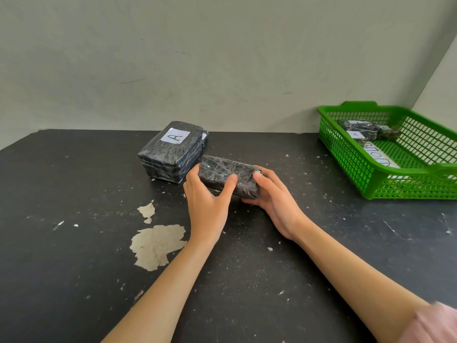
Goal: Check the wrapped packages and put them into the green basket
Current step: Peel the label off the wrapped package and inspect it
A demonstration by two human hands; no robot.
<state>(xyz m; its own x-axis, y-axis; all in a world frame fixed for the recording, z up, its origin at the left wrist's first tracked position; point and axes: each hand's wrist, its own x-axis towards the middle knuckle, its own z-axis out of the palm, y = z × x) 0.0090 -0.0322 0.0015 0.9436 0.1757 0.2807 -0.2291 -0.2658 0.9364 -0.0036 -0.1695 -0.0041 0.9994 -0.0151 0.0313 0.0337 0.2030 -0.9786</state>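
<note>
Between both hands (pixel 207 199), crinkly film-wrapped dark rectangular package (pixel 228 175).

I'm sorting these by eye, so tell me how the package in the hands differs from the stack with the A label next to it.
The held package shows no label on its visible faces; the stack has a white paper "A" on top. The held package is slimmer and gripped by the left hand and right hand; the stack is bulkier, seemingly several layers, and rests untouched on the black table. Both are dark and wrapped in clear crinkled film.

Left hand (pixel 207 199) and right hand (pixel 274 196), apparently clasped, forearms extended.
</note>
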